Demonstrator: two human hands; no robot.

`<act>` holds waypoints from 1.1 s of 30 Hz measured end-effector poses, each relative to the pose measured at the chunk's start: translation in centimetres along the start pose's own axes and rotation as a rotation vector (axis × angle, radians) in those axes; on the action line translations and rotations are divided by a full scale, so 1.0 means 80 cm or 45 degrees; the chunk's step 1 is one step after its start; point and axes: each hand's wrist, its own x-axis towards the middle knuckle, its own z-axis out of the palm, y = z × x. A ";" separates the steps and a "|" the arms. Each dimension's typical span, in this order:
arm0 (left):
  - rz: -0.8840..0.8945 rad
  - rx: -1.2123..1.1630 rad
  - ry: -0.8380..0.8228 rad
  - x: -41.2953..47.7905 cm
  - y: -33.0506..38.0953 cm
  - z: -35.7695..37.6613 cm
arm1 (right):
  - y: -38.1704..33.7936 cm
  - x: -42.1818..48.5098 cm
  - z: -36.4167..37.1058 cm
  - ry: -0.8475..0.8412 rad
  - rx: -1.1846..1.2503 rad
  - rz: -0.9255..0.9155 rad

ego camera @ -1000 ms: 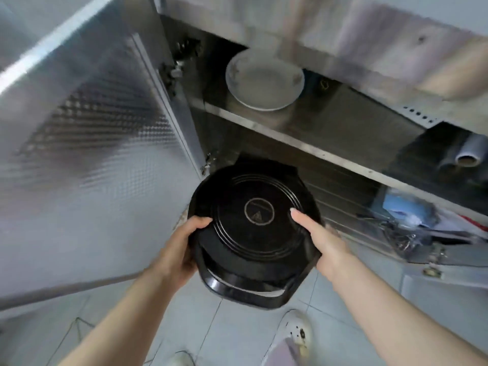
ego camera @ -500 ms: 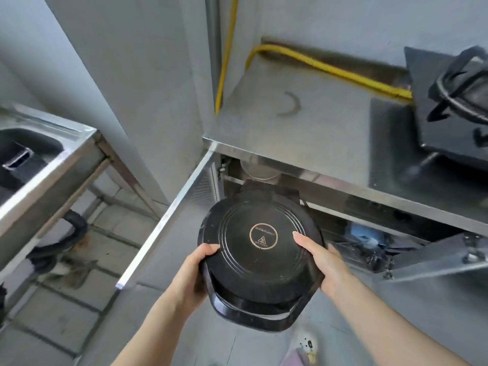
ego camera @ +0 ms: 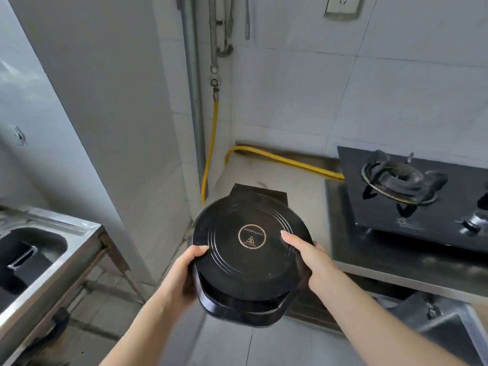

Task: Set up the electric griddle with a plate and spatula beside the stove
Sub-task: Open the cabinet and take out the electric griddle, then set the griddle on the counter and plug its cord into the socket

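The round black electric griddle, lid closed with a gold ring mark at its centre, is held in the air at the front left edge of the steel counter. My left hand grips its left rim, thumb on top of the lid. My right hand holds its right rim, thumb across the lid. The black gas stove sits on the counter to the right. No plate or spatula is in view.
A yellow gas hose runs along the counter's back edge and up the wall corner. A steel sink stands at the left. An open steel cabinet door juts out at lower right. A wall socket is above.
Both hands have lifted the griddle out of the lower cabinet and up to counter height. The view has risen from the cabinet shelves to the counter, stove and wall.
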 end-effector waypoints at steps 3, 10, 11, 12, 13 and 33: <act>0.033 0.004 -0.002 0.042 0.021 0.024 | -0.042 0.039 -0.002 -0.015 0.018 -0.011; 0.080 -0.065 0.074 0.168 0.062 0.069 | -0.132 0.166 0.003 -0.059 -0.001 -0.118; 0.074 -0.055 0.080 0.188 0.067 0.074 | -0.140 0.185 0.006 -0.064 -0.005 -0.119; 0.064 -0.039 0.080 0.200 0.072 0.078 | -0.144 0.199 0.008 -0.065 -0.006 -0.113; 0.042 -0.041 0.077 0.226 0.074 0.083 | -0.150 0.225 0.009 -0.076 0.004 -0.093; -0.174 0.133 0.095 0.344 0.094 0.062 | -0.149 0.348 0.024 -0.016 0.009 0.168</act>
